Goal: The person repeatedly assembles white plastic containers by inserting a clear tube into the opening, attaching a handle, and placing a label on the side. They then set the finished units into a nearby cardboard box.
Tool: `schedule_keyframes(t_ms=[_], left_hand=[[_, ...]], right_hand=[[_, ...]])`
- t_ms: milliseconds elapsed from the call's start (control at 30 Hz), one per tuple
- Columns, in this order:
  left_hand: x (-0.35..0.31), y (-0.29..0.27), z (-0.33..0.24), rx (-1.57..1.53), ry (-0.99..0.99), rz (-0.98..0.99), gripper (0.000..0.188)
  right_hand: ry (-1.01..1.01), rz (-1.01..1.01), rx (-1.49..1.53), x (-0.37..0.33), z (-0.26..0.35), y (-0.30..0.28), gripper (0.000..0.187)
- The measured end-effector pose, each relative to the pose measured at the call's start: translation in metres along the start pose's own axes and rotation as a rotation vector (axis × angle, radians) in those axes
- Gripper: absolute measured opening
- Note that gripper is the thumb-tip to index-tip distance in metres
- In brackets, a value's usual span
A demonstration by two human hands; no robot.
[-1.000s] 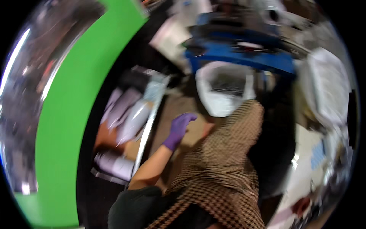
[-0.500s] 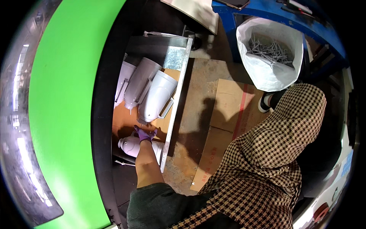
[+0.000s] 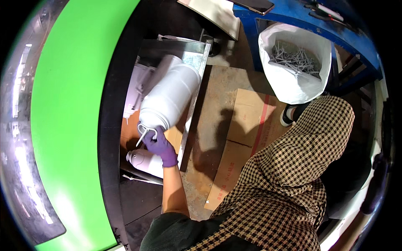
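Note:
My left hand [image 3: 160,147], in a purple glove, is closed on the narrow end of a white plastic jug [image 3: 172,90]. The jug is lifted and tilted, its wide end pointing far right; a thin stick juts from the narrow end beside my fingers. Under my wrist, another white jug [image 3: 146,162] lies on its side in a metal-sided bin [image 3: 193,98]. More pale jugs [image 3: 136,88] with handles rest at the bin's left, partly hidden behind the lifted one. My right hand [image 3: 376,182], also purple-gloved, is at the far right rim, dark and distorted; its fingers cannot be made out.
A green machine panel [image 3: 71,125] with a black edge stands left. A white sack [image 3: 289,85] of thin grey sticks hangs or stands by a blue table [image 3: 289,19]. Flattened cardboard [image 3: 238,138] lies on the floor. A checked apron [image 3: 293,167] covers my lap.
My left hand has taken hold of the white jug and raised it from the bin, shifting slightly right. My right hand has come into view at the right rim.

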State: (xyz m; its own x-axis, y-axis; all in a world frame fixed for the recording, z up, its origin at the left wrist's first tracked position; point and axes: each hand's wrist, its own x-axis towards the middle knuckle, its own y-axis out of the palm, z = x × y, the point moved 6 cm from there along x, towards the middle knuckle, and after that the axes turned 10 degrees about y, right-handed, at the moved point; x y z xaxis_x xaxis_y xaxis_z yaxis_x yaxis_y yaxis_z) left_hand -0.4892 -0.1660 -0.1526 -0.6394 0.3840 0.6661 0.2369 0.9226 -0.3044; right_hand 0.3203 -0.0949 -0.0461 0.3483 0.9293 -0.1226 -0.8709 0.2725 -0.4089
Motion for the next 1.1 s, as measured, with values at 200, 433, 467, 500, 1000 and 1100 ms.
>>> schedule_keyframes(t_ms=[200,433,467,500,1000,1100], left_hand=[[-0.021,0.052,-0.230,-0.604,0.605,0.553,0.068],[-0.110,0.107,-0.336,-0.509,0.771,0.969,0.078],[-0.113,0.104,-0.353,-0.540,0.828,0.970,0.075],[-0.119,0.104,-0.360,-0.558,0.879,0.977,0.074],[-0.138,0.164,-0.414,-0.726,1.171,0.873,0.053],[-0.152,0.162,-0.428,-0.760,1.390,0.895,0.053]], right_hand=[[-0.739,0.285,-0.302,-0.095,0.119,0.179,0.039],[-0.885,0.320,-0.433,-0.146,0.107,0.256,0.045],[-0.916,0.199,-0.505,-0.146,0.093,0.260,0.040],[-0.904,0.119,-0.587,-0.148,0.087,0.261,0.037],[-0.343,0.248,-0.551,-0.110,0.096,0.219,0.060],[-0.226,0.640,-0.473,-0.077,0.076,0.231,0.035]])
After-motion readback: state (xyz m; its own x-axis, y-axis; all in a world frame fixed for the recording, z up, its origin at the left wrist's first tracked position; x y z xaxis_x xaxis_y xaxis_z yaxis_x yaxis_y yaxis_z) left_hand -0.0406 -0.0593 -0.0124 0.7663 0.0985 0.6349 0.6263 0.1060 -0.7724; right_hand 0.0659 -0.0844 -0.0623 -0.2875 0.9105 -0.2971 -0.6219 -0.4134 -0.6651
